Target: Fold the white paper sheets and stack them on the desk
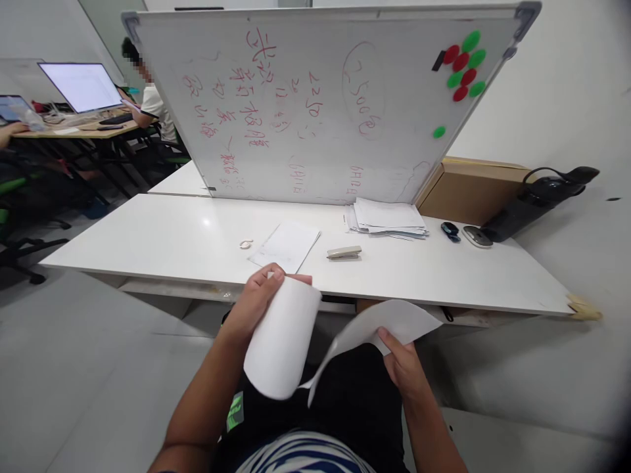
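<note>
My left hand (261, 295) grips a curved white sheet of paper (283, 341) by its upper left edge, thumb on top. In my right hand (404, 361) is another white sheet of paper (379, 320), pinched near its right end and bending down to the left. Both sheets hang over my lap, in front of the table edge, and their lower ends come close together; whether they touch I cannot tell. On the white table (148, 230) beyond lie a flat stack of printed paper (286, 243) and a grey stapler (344, 253).
A pile of papers (387, 217) lies before a whiteboard (315, 118) with red writing and magnets. To the right are a cardboard box (478, 187), a black bottle (527, 203) and a mouse (477, 236). A small beige loop (245, 244) lies left. A person (152, 108) sits at a far desk.
</note>
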The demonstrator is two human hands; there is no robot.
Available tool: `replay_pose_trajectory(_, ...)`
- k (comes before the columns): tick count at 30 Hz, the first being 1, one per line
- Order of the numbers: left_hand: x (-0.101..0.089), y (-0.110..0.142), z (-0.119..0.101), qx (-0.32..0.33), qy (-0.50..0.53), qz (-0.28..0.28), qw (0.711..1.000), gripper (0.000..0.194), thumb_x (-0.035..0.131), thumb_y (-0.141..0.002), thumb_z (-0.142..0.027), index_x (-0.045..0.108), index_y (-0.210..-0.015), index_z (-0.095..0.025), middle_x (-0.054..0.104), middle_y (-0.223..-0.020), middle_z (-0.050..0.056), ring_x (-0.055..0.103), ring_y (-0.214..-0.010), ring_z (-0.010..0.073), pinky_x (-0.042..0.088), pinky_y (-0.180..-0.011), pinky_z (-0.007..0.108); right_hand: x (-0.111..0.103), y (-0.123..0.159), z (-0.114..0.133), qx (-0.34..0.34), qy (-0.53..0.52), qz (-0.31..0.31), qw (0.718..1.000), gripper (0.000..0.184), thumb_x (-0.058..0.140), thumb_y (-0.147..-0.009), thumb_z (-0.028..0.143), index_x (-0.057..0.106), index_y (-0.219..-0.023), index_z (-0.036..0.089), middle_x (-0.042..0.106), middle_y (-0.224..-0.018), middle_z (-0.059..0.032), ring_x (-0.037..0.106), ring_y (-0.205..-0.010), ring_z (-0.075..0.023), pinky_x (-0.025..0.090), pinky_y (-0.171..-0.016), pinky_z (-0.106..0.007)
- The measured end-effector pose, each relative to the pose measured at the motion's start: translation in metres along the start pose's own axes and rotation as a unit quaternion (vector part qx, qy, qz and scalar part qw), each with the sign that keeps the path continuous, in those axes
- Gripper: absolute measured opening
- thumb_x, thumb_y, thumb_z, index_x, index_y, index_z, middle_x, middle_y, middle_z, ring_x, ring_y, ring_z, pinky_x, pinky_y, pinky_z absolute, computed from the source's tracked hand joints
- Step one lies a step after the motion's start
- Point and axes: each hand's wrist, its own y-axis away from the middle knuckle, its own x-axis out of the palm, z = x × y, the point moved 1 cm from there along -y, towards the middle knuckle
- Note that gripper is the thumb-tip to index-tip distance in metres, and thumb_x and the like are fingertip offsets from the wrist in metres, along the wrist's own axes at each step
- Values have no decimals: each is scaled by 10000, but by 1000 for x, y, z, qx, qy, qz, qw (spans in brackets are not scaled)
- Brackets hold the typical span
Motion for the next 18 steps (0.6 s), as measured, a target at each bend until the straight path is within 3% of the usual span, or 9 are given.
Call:
replay_pose_trajectory(3, 18, 5, 9, -27, 18, 43, 999, 415, 629, -758, -583, 445, -717, -213, 722, -981, 84, 676, -750, 223, 522, -592, 322, 11, -1, -5, 46, -31, 51, 997, 558, 720, -697, 481, 632, -1160, 182, 681, -1095, -92, 609, -1021, -274, 460, -928, -415)
replay_pose_trajectory(8, 26, 0, 21, 14, 22, 24, 999, 373, 632, -773, -548, 499, -725, -203, 711, -1035, 75, 659, -703, 179, 513, -607, 294, 20, 6, -40, 153, -104, 88, 979, 558, 706, -711, 491, 625, -1142, 147, 686, -1087, -120, 633, -1006, -285, 502, -865, -407)
replay_pose_trajectory(11, 28, 1, 20, -2, -12, 36, 999, 349, 623, -784, -533, 529, -735, -200, 698, -1086, 73, 660, -742, 181, 521, -666, 313, 24, 12, -53, 198, -134, 113, 964, 533, 708, -720, 465, 623, -1134, 141, 674, -1124, -128, 643, -1004, -283, 508, -863, -403)
replay_pose_trajectory(18, 19, 4, 25, -42, -36, 26, 998, 338, 644, -771, -535, 601, -797, -201, 714, -998, 58, 661, -766, 189, 512, -668, 294, 23, 6, -50, 159, -130, 61, 977, 568, 745, -695, 452, 610, -1161, 157, 669, -1156, -112, 639, -1030, -285, 511, -880, -411)
